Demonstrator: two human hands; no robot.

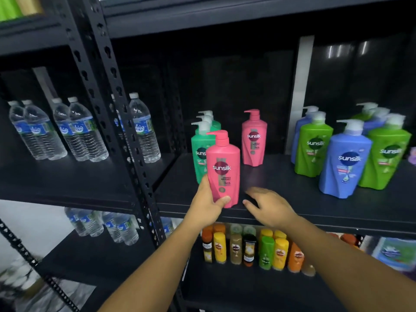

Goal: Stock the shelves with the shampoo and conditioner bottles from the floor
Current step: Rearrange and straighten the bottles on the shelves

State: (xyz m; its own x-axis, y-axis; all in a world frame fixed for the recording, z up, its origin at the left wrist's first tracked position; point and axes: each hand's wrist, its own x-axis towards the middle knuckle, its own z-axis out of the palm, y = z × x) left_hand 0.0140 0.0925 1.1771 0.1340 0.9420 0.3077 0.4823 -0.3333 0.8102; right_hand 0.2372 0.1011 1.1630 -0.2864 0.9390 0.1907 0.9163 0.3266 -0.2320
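On the left shelf bay, clear plastic water bottles with blue labels (78, 131) stand in rows towards the back, with the black perforated metal upright (117, 113) in front of the rightmost ones. Past the upright, on the black metal shelf (315, 206), a row of teal-green pump bottles with white pumps (199, 152) runs front to back near the shelf's left edge. Just in front of them the pink Sunsilk pump bottle (222, 170) stands upright at the shelf's front edge. The left hand (208, 204) grips its lower part, with the thumb across the front. A second pink pump bottle (254, 140) stands farther back, apart from the first. The right hand (267, 206) hangs over the front edge just right of the held bottle, its fingers spread loosely and holding nothing. Towards the right end stand lime-green pump bottles (314, 149) and blue pump bottles (345, 163), clustered close. On the shelf below are small bottles in yellow, orange, brown and green (247, 248).
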